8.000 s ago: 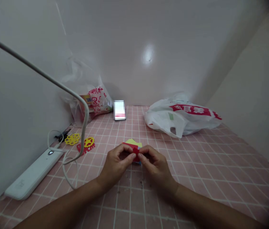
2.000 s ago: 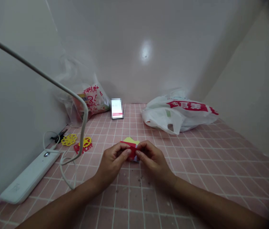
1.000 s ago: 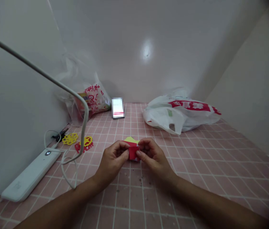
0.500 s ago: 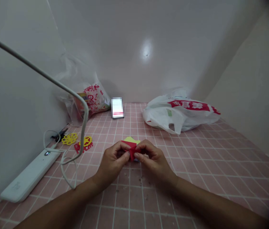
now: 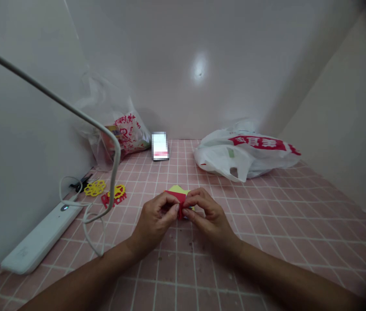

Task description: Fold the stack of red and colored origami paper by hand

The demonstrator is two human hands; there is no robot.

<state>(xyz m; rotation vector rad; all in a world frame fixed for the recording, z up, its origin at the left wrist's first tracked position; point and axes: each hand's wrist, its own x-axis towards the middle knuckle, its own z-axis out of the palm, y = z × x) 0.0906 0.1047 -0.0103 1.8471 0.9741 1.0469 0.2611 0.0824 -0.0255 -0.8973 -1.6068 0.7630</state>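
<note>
A folded piece of red paper [image 5: 179, 196] is pinched between both hands at the middle of the table. My left hand [image 5: 155, 216] is closed on its left side, thumb against fingertips. From the right, my right hand [image 5: 210, 216] grips the paper's edge between thumb and fingers. Behind the red piece, yellow paper [image 5: 179, 189] lies on the table, partly hidden by the hands. Off to the left are a yellow flower-shaped paper cutout [image 5: 95, 188] and a yellow star cutout [image 5: 116, 191] over red cut-out lettering [image 5: 106, 201].
A white power bank [image 5: 42, 237] with a looped cable [image 5: 87, 233] lies at left, near dark-handled scissors [image 5: 81, 185]. A phone [image 5: 160, 147] stands at the back between a filled plastic bag [image 5: 127, 134] and a white bag [image 5: 221, 157]. Small scraps dot the pink tiled tabletop [image 5: 183, 276].
The red paper between my fingertips has become narrower, its flap pressed together. My right fingers have shifted slightly, and more yellow shows beside them. All else stays put.
</note>
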